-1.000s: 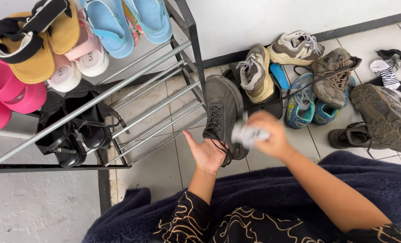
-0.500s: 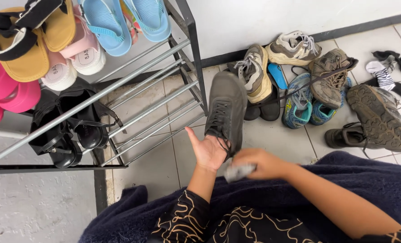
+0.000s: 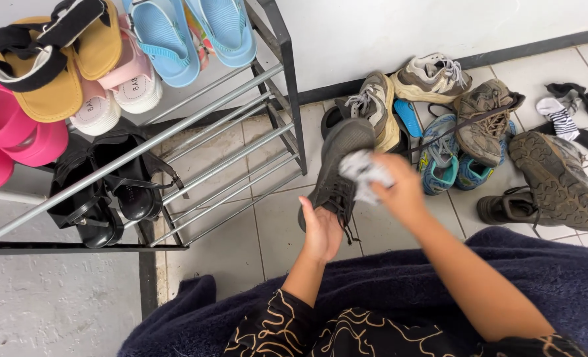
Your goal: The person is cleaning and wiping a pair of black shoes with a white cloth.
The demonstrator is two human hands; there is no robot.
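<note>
Head view, hands (image 3: 363, 208) holding grey shoe (image 3: 337, 173), rack (image 3: 293, 92) beside

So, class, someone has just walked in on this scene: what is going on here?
A person seen from above holds a dark grey sneaker up in the left hand, gripping its heel end. The right hand presses a crumpled white cloth against the shoe's upper. A metal shoe rack with sandals stands to the left, and a heap of worn sneakers lies on the tiled floor by the wall.

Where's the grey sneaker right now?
In the head view, centre: the grey sneaker is held up by the left hand, just right of the metal shoe rack, with the right hand pressing a white cloth on it.
</note>
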